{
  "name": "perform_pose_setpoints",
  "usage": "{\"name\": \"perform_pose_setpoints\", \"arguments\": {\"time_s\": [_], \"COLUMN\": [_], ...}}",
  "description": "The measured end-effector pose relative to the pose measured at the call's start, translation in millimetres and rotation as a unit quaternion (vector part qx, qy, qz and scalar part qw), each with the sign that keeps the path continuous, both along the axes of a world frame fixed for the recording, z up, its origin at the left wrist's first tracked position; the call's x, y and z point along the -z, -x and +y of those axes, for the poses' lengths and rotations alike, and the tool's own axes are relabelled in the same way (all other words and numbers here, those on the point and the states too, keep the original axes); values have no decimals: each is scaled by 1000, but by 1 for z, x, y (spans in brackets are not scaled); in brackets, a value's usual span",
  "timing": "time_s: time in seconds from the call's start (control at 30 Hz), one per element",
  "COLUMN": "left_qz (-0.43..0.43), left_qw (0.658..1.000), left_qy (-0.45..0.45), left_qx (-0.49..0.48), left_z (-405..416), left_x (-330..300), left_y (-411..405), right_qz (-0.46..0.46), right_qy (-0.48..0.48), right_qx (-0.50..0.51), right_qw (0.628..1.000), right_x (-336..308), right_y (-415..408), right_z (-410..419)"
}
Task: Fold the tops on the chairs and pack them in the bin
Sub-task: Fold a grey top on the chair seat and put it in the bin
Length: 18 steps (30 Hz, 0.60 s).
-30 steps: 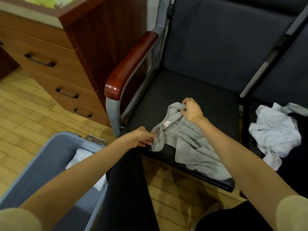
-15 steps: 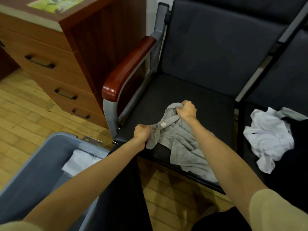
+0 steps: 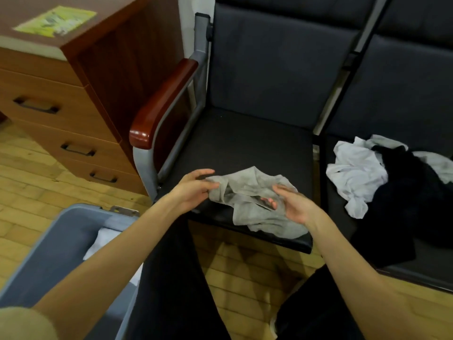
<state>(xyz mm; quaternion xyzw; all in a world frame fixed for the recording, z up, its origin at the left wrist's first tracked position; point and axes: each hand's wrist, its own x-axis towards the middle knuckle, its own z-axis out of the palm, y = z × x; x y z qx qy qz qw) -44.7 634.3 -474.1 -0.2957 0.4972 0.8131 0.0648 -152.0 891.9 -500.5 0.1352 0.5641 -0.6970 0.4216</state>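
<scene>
Loose-fingered left hand [image 3: 193, 190] and right hand [image 3: 293, 204] touch the gray top [image 3: 255, 204] lying between them.

A soft, matt grey cloth top [image 3: 257, 204] is being shown on matt dark upholstery of the chair seat [image 3: 245, 143]. Glossy varnished wood is being seen on the armrest [image 3: 161, 104], and smooth plastic on the grey bin [image 3: 49, 241].
</scene>
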Motion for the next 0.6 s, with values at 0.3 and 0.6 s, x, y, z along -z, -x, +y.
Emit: {"name": "perform_pose_setpoints", "arguments": {"time_s": [0.3, 0.6], "left_qz": [77, 157], "left_qw": [957, 905], "left_qy": [275, 388], "left_qx": [59, 71], "left_z": [6, 12], "left_x": [-18, -39], "left_y": [-15, -16], "right_qz": [209, 50], "right_qy": [-86, 168], "right_qx": [34, -45], "right_qw": [974, 984], "right_x": [-15, -56], "right_y": [-24, -28], "right_z": [18, 43]}}
